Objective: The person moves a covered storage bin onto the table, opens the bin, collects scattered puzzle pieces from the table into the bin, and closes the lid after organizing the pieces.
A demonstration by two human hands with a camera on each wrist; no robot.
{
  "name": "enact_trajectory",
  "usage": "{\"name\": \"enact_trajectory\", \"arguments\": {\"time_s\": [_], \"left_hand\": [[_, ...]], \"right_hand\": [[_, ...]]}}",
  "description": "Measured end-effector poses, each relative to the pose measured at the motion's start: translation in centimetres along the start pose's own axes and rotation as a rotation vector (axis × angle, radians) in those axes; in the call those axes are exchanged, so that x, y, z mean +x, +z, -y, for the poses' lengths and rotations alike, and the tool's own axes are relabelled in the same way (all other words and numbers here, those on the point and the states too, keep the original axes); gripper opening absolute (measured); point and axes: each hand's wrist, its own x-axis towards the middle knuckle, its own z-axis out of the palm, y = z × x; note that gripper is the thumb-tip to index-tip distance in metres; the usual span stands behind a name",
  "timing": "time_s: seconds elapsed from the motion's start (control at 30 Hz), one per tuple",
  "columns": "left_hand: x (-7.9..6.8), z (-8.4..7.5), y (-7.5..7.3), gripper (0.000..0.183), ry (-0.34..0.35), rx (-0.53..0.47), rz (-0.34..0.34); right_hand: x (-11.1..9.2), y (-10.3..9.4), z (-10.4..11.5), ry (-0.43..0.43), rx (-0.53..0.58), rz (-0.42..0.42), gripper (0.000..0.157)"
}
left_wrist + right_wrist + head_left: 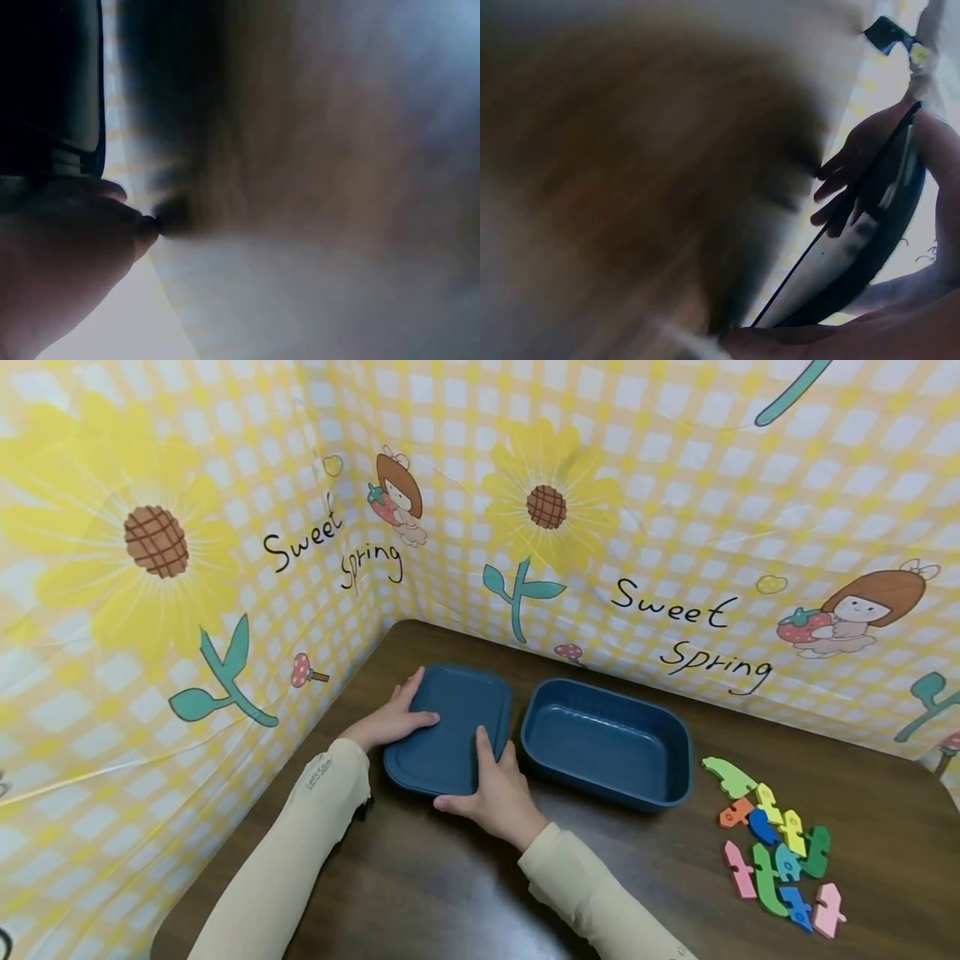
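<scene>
Lid [453, 753] between our hands: left hand [392, 718] grips left edge, right hand [501, 787] grips near-right corner, thumbs spread from fingers.

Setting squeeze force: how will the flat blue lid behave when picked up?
Probably stiff: the flat blue lid shows no sag in the head view. Likely light, as it looks thin. Its smooth top might be slippery.

Blue lid [453, 739] (round-cornered) beside tub [600, 743]
</scene>
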Motion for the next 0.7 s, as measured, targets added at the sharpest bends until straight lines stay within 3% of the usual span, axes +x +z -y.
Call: {"name": "enact_trajectory", "arguments": {"time_s": [0.2,0.43,0.6,0.7], "left_hand": [[0.5,-0.2,-0.5,0.093,-0.033,0.029,0.05],[0.9,-1.0,-0.3,0.091,-0.031,0.098,0.047],[1.3,-1.0,-0.1,0.096,-0.042,0.127,0.061],[1.1,-0.8,0.0,0.101,-0.056,0.195,0.079]], "right_hand": [[0.8,0.6,0.6,0.079,-0.046,0.036,0.12],[1.2,1.1,1.1,0.064,-0.241,0.004,0.112],[1.3,1.0,1.0,0.065,-0.308,0.0,0.106],[1.4,1.2,1.0,0.063,-0.322,0.017,0.106]]}}
